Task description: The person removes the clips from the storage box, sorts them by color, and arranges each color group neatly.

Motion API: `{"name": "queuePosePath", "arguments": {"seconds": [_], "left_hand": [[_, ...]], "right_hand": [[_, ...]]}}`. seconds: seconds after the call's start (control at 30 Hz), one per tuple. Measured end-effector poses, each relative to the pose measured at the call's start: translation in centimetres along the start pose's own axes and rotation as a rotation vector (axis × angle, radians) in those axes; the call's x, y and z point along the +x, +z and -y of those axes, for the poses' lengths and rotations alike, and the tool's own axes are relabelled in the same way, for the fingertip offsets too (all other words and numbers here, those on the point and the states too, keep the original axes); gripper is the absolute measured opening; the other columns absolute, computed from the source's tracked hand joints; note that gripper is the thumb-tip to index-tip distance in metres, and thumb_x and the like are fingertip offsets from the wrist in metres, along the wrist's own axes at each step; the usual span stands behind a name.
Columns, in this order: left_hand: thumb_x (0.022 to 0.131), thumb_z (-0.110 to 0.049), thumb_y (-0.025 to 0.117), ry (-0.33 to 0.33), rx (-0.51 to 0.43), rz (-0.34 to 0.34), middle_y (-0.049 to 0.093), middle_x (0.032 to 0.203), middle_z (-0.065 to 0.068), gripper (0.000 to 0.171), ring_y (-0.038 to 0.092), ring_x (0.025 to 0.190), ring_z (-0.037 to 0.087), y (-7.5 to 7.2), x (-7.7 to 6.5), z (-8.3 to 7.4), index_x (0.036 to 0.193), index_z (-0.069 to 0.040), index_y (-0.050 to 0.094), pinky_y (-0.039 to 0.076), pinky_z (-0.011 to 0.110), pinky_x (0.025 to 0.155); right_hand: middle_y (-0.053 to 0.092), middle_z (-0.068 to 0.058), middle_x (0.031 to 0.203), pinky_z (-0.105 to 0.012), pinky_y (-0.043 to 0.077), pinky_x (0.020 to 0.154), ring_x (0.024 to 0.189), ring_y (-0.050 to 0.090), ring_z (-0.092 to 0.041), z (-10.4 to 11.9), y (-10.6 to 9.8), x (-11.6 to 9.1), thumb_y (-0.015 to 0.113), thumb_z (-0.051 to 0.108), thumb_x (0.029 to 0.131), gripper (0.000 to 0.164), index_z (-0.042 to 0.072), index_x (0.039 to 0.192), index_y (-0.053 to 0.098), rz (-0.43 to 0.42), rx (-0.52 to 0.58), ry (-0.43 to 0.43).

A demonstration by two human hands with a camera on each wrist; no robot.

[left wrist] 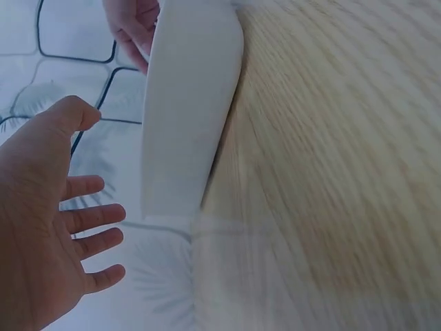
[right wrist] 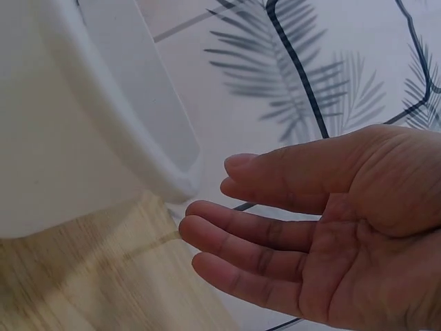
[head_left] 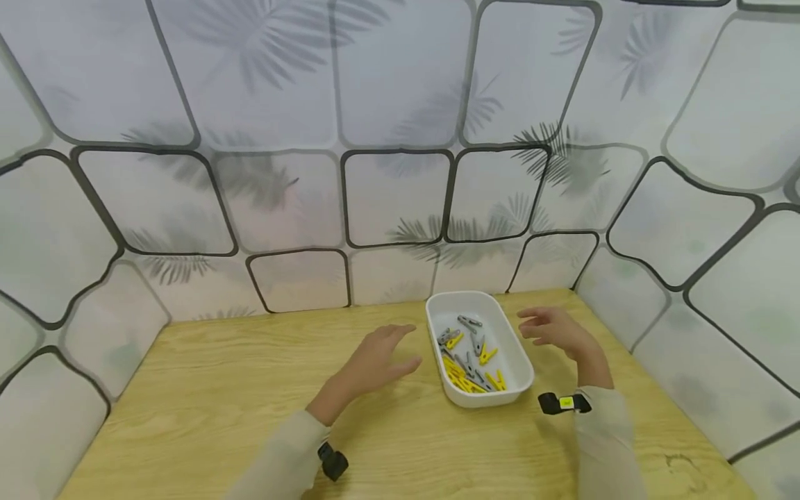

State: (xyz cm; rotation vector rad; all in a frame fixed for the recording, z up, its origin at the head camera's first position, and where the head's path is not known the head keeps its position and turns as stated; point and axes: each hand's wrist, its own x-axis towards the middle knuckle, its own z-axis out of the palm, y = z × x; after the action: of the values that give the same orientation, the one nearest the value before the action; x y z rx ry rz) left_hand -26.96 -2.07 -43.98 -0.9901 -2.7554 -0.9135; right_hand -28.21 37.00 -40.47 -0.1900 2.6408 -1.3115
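A white rectangular tub [head_left: 521,371] with rounded corners stands on the wooden table, holding several yellow clothespins [head_left: 459,378] and grey clothespins [head_left: 470,323]. Left of the tub is my left hand [head_left: 377,360], its fingers spread and apart from the wall. In the left wrist view this hand [left wrist: 41,207] has its palm turned to the tub's side [left wrist: 189,110]. My right hand [head_left: 558,329] hovers off the tub's right side with fingers loosely bent. The right wrist view has its fingertips near the tub's rim [right wrist: 124,124], nothing in the hand [right wrist: 331,227].
The light wooden table [head_left: 237,389] runs to a back wall [head_left: 294,208] covered in stone-pattern, leaf-print sheeting. Similar walls close in at the left and right. Each wrist wears a small black camera [head_left: 332,461]. A dark curved mark [head_left: 684,462] lies on the table at the front right.
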Motion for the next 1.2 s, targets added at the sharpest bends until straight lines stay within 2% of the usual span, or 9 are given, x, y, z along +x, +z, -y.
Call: {"name": "queuePosePath", "arguments": {"seconds": [0.13,0.3,0.47,0.53,0.7,0.87,0.97,1.1,1.2], "left_hand": [[0.095,-0.04,0.067,0.093,0.111,-0.023,0.058,0.141,0.017,0.063,0.054,0.132,0.036,0.8,2.6,-1.4,0.146,-0.007,0.052,0.042,0.055,0.109],[0.095,-0.04,0.067,0.079,0.221,-0.009,0.056,0.14,0.013,0.059,0.052,0.132,0.031,1.4,5.4,-3.0,0.144,-0.009,0.053,0.044,0.051,0.109],[0.098,-0.043,0.063,0.077,0.433,-0.005,0.059,0.135,0.008,0.054,0.053,0.127,0.027,2.4,8.1,-3.9,0.139,-0.01,0.058,0.044,0.045,0.109],[0.098,-0.045,0.061,0.062,0.528,0.02,0.059,0.134,0.007,0.053,0.052,0.126,0.026,3.0,9.0,-4.0,0.138,-0.01,0.059,0.042,0.045,0.109],[0.099,-0.052,0.055,0.0,0.681,0.159,0.055,0.139,0.005,0.056,0.048,0.133,0.025,4.0,10.7,-3.9,0.139,-0.013,0.059,0.035,0.046,0.115],[0.097,-0.055,0.059,-0.021,0.686,0.256,0.057,0.14,0.002,0.054,0.046,0.137,0.024,4.1,11.7,-3.3,0.135,-0.016,0.062,0.029,0.045,0.122],[0.094,-0.053,0.064,-0.036,0.64,0.287,0.061,0.138,0.003,0.053,0.046,0.139,0.025,4.1,12.1,-3.1,0.13,-0.013,0.067,0.026,0.045,0.124],[0.093,-0.048,0.066,-0.049,0.591,0.308,0.066,0.132,0.006,0.043,0.047,0.14,0.026,4.3,12.5,-2.8,0.114,-0.011,0.073,0.023,0.044,0.126],[0.092,-0.042,0.065,-0.057,0.546,0.312,0.069,0.12,0.004,0.031,0.052,0.133,0.025,4.7,12.7,-2.5,0.099,-0.013,0.075,0.024,0.044,0.125]], "right_hand": [[0.061,-0.034,0.131,-0.048,0.057,0.093,0.116,0.065,-0.035,-0.4,0.3,0.4,0.063,0.012,0.099,0.055,-0.013,0.144,0.045,0.024,-0.003,0.028],[0.064,-0.032,0.126,-0.048,0.057,0.092,0.11,0.067,-0.03,-0.2,0.5,0.4,0.065,0.012,0.098,0.055,-0.014,0.142,0.046,0.054,-0.001,0.045],[0.066,-0.028,0.117,-0.049,0.058,0.09,0.103,0.068,-0.027,0.2,0.6,0.2,0.062,0.009,0.099,0.051,-0.015,0.141,0.047,0.061,-0.016,0.033],[0.068,-0.026,0.113,-0.048,0.058,0.089,0.099,0.069,-0.026,0.2,0.6,0.1,0.063,0.008,0.098,0.05,-0.015,0.14,0.048,0.06,-0.019,0.032],[0.069,-0.022,0.107,-0.046,0.059,0.087,0.094,0.069,-0.022,0.1,0.6,0.1,0.064,0.006,0.097,0.047,-0.013,0.138,0.051,0.069,-0.023,0.024],[0.069,-0.019,0.104,-0.045,0.059,0.085,0.092,0.068,-0.021,0.1,0.8,0.2,0.065,0.006,0.096,0.048,-0.012,0.138,0.052,0.076,-0.012,0.023],[0.069,-0.017,0.103,-0.044,0.058,0.085,0.091,0.068,-0.021,0.1,0.8,0.2,0.065,0.006,0.096,0.048,-0.012,0.138,0.052,0.077,-0.012,0.022],[0.069,-0.016,0.101,-0.044,0.058,0.084,0.09,0.067,-0.021,0.1,0.8,0.2,0.065,0.006,0.096,0.048,-0.012,0.138,0.053,0.073,-0.016,0.024],[0.069,-0.016,0.1,-0.043,0.058,0.084,0.089,0.067,-0.02,0.1,0.8,0.2,0.065,0.006,0.096,0.047,-0.012,0.138,0.053,0.068,-0.014,0.027]]}}
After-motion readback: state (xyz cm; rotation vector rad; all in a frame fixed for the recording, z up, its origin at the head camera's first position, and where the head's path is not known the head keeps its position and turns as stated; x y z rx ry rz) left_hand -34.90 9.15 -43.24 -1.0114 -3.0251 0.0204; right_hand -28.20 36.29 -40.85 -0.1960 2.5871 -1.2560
